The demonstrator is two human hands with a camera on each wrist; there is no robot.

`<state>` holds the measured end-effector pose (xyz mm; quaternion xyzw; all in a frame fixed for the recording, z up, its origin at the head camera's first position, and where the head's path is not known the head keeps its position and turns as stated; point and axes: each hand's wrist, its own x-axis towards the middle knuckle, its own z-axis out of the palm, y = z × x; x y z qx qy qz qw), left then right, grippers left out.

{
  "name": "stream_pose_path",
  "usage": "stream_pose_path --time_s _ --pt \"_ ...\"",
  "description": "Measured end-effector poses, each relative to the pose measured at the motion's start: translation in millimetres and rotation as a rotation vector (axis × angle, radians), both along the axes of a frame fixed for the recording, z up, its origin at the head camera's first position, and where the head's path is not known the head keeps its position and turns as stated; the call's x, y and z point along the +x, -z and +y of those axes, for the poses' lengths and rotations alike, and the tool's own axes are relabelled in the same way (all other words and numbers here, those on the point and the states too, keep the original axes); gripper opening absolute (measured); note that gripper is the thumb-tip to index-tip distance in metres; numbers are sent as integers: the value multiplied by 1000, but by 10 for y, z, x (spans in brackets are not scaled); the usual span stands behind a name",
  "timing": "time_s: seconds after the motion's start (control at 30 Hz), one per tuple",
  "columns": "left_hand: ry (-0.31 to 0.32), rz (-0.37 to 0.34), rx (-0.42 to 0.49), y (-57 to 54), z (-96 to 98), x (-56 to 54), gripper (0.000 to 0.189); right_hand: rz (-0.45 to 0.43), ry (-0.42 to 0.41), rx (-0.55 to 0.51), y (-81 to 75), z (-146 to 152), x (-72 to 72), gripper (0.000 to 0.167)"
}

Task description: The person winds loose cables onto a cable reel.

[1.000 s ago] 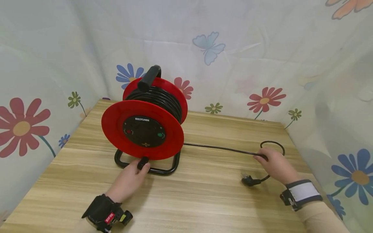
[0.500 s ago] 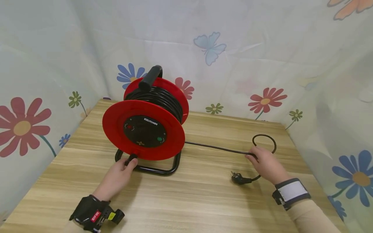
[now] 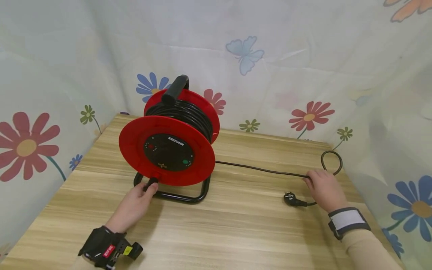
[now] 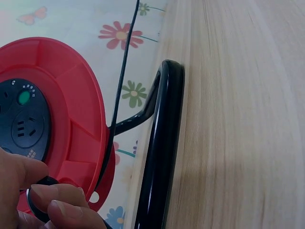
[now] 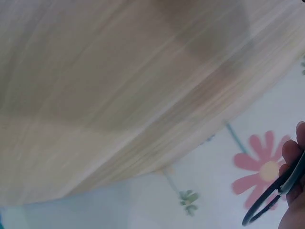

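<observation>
A red cable reel (image 3: 131, 153) stands on the table at left, black cable (image 3: 182, 112) wound between its flanges. At the bottom of the front flange my left hand (image 3: 131, 207) pinches the black crank knob (image 3: 152, 182); the left wrist view shows thumb and fingers around that knob (image 4: 37, 204). From the reel a length of cord (image 3: 258, 169) runs right to my right hand (image 3: 326, 190), which grips it. Past the hand the cord makes a loop (image 3: 340, 162), and its black plug (image 3: 293, 199) dangles left of the hand. The right wrist view catches only some fingers (image 5: 291, 151).
The reel's black tube stand (image 3: 189, 198) rests on the wooden table (image 3: 233, 232). A black carrying handle (image 3: 173, 90) sticks up on top. Flower-printed sheets (image 3: 287, 48) enclose the table at the back and sides.
My left hand has moved left with the crank knob, and the reel's face has turned clockwise. My right hand shifted left with the cord, then back right; the plug swung along.
</observation>
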<state>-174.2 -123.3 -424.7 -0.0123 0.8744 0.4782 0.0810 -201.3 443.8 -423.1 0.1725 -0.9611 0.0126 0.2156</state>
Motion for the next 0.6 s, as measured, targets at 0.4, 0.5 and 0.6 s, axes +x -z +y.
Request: stream_pose_path --time_s 0.4,0.5,0.6 --pt "-19 -12 86 49 -26 -12 52 -305 114 -195 -62 -32 67 12" --pt "-52 -17 172 56 -37 -2 50 -285 103 -179 -39 -73 75 9" --pt "-84 -14 275 51 -49 8 47 -265 83 -169 -22 -132 84 9"
